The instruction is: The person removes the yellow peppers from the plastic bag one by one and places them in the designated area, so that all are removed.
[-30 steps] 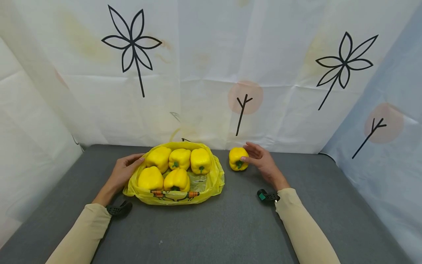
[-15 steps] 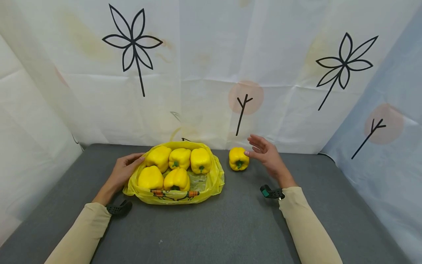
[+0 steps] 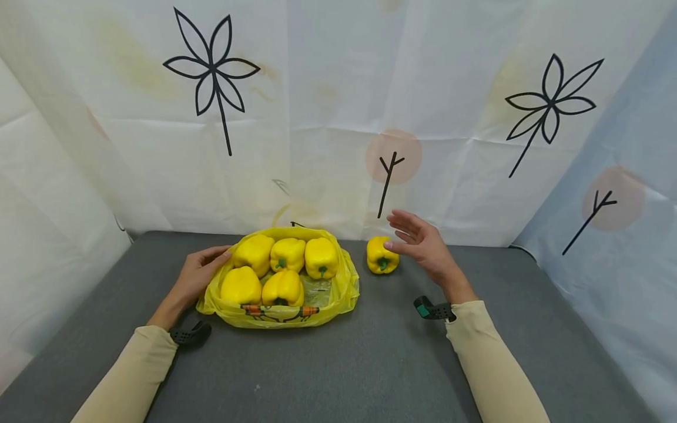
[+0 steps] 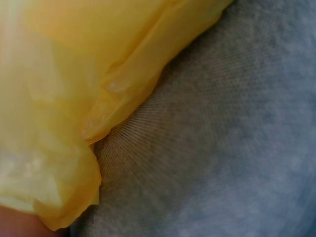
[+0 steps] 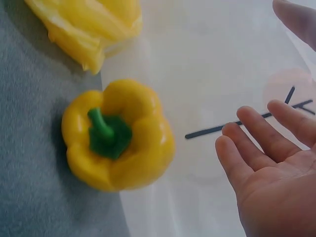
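A yellow plastic bag (image 3: 346,288) sits on the table with its mouth spread, holding several yellow bell peppers (image 3: 282,288). At its left rim, my left hand (image 3: 197,277) grips the plastic between thumb and fingers. Up close, the left wrist view shows the yellow plastic (image 4: 59,89) partly covering the skin at the lower left. One loose yellow bell pepper (image 3: 382,255), with a green stem, stands right of the bag. Beside and above it hovers my right hand (image 3: 425,247), fingers spread. In the right wrist view a gap shows between those fingers (image 5: 256,143) and the pepper (image 5: 143,143).
The grey table (image 3: 317,376) meets a white cloth backdrop (image 3: 328,88) with printed flowers just behind the bag and pepper. Further cloth hangs at both sides. Dark bands (image 3: 436,308) sit on both wrists.
My right hand has let go of the loose pepper, lifting slightly up and spreading its fingers. The pepper, the bag and my left hand have stayed in place.
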Demonstrator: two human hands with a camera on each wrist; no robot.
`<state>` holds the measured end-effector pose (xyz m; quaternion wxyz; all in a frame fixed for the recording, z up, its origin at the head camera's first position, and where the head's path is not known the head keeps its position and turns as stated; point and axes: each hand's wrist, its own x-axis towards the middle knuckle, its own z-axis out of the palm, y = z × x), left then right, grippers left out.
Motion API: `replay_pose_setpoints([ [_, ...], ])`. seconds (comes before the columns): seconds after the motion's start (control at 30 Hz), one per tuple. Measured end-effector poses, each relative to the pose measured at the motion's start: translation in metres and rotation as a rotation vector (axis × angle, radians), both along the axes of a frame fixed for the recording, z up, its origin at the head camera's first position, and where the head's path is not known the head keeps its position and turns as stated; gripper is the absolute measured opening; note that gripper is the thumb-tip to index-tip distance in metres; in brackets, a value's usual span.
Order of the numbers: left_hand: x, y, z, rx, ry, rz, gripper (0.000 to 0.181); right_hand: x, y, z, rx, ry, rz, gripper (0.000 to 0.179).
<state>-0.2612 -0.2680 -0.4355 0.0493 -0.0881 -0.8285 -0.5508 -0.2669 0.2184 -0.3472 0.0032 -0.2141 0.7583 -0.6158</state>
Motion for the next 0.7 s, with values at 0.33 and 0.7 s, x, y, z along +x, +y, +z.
replay_pose_setpoints([
  [0.33, -0.001, -0.002, -0.001, 0.003, 0.004, -0.006, 0.05, 0.008, -0.014, 0.009, 0.008, 0.013, 0.051, 0.073],
  [0.7, -0.002, -0.003, -0.002, 0.012, -0.014, -0.011, 0.051, 0.015, -0.023, 0.013, 0.023, 0.042, 0.076, 0.072],
])
